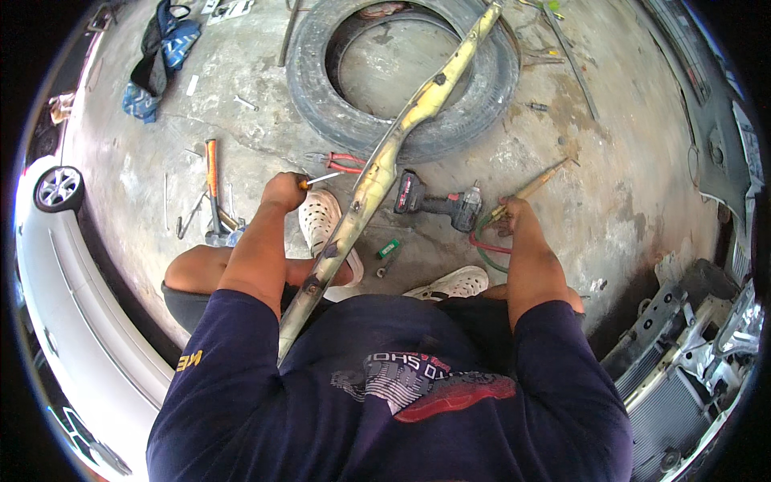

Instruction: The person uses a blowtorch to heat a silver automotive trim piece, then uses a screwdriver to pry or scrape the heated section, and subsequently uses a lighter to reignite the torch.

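Note:
My left hand [283, 192] is closed around the orange handle of a screwdriver [323, 178], its shaft pointing right toward a long, yellowish, stained bar [371, 189]. This bar slants from my lap up over a tyre [309, 88] lying flat on the floor. In my closed right hand [514, 215] is a brass-coloured gas torch [540, 181], its tip angled away to the upper right. Red and green hoses [487, 246] trail from the torch below that hand. Between the bar and the torch lies a cordless impact wrench [438, 204]. Red-handled pliers [341, 161] rest by the tyre.
A hammer [212, 181] with an orange handle and several small tools lie to the left. Near my feet is a small green box [387, 248]. A blue cloth bag [161, 60] lies far left. A silver car [88, 321] stands left; car parts [683, 345] stand right.

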A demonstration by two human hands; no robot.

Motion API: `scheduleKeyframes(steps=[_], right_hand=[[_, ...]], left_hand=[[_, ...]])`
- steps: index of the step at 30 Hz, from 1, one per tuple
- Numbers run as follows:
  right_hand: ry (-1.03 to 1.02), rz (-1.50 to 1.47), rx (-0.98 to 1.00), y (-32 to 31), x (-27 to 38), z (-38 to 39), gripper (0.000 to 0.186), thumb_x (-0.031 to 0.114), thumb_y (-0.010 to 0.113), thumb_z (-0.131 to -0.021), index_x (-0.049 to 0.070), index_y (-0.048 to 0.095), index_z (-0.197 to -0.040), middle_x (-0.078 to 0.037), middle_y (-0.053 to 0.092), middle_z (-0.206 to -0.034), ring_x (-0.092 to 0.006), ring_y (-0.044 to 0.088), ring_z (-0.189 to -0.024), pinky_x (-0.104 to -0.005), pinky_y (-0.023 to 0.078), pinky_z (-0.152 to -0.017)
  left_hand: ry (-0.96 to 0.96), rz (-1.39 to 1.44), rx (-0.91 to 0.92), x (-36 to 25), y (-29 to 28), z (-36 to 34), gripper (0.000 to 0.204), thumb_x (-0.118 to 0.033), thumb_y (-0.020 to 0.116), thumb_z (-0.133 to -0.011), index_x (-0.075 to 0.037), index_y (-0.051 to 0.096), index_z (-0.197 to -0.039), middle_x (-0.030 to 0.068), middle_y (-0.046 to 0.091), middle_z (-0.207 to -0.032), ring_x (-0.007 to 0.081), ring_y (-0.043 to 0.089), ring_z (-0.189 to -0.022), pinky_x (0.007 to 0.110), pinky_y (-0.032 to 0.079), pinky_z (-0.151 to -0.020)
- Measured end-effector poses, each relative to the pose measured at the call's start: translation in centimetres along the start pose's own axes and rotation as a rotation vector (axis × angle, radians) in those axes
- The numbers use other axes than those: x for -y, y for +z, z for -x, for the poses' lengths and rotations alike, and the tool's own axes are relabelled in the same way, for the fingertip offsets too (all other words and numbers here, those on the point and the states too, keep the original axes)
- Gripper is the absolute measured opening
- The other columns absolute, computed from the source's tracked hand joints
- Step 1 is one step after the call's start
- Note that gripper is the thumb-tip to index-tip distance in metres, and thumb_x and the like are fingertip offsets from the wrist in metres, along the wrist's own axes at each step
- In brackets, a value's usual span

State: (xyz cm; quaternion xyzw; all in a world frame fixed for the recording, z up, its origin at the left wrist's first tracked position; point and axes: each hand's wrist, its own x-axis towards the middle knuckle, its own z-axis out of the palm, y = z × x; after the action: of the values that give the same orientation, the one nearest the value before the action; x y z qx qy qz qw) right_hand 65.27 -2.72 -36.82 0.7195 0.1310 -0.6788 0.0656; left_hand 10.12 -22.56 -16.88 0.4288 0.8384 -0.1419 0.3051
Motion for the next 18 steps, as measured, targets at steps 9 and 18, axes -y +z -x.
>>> scheduleKeyframes(steps=[9,18], right_hand=[[0.057,0.019,-0.088,2.3,1.7,2.7,0.074,0.035,0.065,-0.099,-0.001,0.036,-0.157,-0.03,0.039,-0.16,-0.0519,0.045,-0.14,-0.0749,0.025,-0.117],[-0.017,0.021,-0.135,4.6,0.1,3.4,0.073,0.035,0.065,-0.1,0.003,0.034,-0.159,-0.028,0.035,-0.163,-0.0508,0.043,-0.143,-0.0698,0.027,-0.119]], left_hand=[[0.411,0.545,0.592,-1.9,11.2,0.0,0.024,-0.028,0.069,-0.09,-0.008,0.077,-0.101,0.0132,0.077,-0.101,0.0316,0.073,-0.094,0.042,0.056,-0.083],[0.527,0.492,0.674,-1.4,21.9,-0.7,0.033,-0.028,0.069,-0.097,-0.011,0.07,-0.125,0.0086,0.067,-0.099,0.0214,0.067,-0.099,0.04,0.054,-0.088]])
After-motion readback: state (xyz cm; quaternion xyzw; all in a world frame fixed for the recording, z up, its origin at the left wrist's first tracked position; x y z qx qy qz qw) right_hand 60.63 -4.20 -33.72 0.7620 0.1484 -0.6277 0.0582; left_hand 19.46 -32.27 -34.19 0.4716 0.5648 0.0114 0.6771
